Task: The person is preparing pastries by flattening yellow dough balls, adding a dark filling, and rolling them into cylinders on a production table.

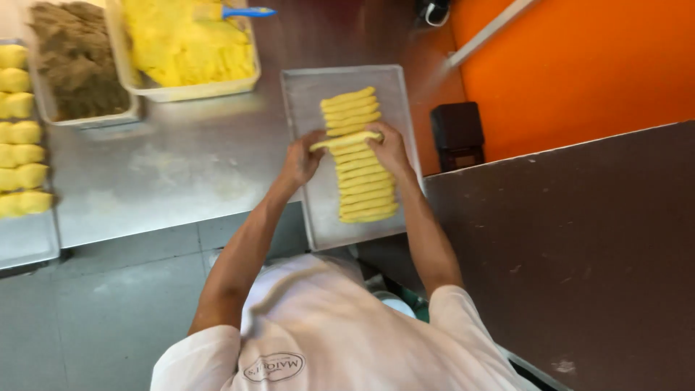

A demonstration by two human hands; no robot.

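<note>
My left hand (300, 159) and my right hand (391, 148) each pinch one end of a long yellow dough strip (346, 140). They hold it just over a flat metal tray (304, 94). A row of several similar dough strips (360, 185) lies side by side along the tray, some beyond the held strip and more on my side of it. The held strip sits crosswise like the others, sagging slightly at its left end. My white shirt fills the bottom of the view.
On the steel table (174, 166) stand a tub of yellow dough (181, 51) with a blue-handled tool (246, 11), and a tub of brown filling (76, 58). A tray of yellow dough pieces (22, 145) lies far left. A brown counter (579, 253) and a black box (457, 134) are on the right.
</note>
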